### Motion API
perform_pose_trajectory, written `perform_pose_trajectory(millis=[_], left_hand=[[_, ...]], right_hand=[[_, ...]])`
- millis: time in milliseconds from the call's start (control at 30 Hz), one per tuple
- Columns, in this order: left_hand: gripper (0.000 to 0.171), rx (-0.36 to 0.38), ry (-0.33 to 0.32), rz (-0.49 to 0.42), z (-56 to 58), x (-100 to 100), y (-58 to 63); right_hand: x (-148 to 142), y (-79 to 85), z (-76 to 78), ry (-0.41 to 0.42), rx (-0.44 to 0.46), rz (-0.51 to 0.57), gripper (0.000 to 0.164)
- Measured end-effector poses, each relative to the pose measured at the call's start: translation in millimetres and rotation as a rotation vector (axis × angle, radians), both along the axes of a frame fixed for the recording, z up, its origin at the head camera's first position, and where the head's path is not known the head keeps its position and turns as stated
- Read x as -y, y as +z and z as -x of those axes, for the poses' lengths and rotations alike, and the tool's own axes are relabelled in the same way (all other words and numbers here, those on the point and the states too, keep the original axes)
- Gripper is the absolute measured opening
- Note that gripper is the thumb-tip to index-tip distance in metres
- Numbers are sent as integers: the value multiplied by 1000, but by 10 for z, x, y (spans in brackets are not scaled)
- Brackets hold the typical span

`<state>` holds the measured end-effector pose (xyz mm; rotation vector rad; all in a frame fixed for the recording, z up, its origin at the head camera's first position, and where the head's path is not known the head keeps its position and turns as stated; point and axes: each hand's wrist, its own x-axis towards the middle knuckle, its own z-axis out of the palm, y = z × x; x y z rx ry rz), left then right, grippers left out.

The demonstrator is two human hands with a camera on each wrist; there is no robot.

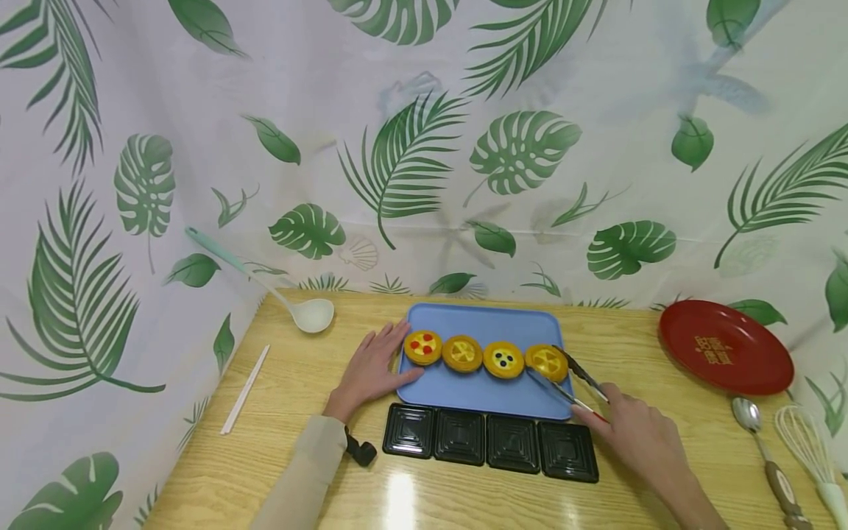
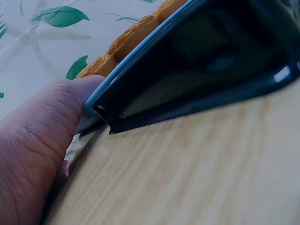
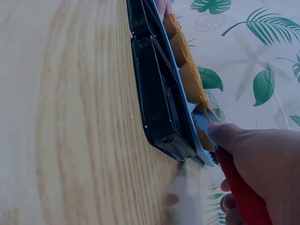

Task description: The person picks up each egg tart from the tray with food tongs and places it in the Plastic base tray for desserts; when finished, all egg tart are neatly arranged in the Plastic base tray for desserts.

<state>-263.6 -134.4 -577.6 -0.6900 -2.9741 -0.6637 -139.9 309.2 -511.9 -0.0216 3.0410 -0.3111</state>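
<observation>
A row of egg tarts lies across the blue tray (image 1: 477,394): one with red dots (image 1: 422,346), one with yellow slices (image 1: 461,353), one with dark berries (image 1: 503,360) and, rightmost, another with yellow slices (image 1: 547,362). My right hand (image 1: 639,434) grips tongs (image 1: 589,383) with a red handle (image 3: 236,187). The tongs' arms straddle the rightmost tart, one tip on each side. At the tray's left edge rests my left hand (image 1: 377,368), fingers extended and thumb over the rim. In the left wrist view that thumb (image 2: 89,86) touches the tray's edge.
Several black square dishes (image 1: 460,436) line the tray's near side. A ladle (image 1: 313,315) and white chopsticks (image 1: 245,390) lie left. On the right are a red plate (image 1: 748,368), a spoon (image 1: 748,414) and a whisk (image 1: 804,442). A leaf-patterned curtain (image 1: 424,265) borders the table behind.
</observation>
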Motion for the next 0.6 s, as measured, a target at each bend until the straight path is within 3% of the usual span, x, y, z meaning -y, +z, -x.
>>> perform_pose_trajectory(millis=[400, 600], left_hand=[[103, 1, -4, -9, -11, -2, 23], [103, 7, -2, -11, -5, 8, 14]], right_hand=[[-26, 41, -52, -6, -53, -3, 83], [15, 154, -54, -13, -101, -16, 81]])
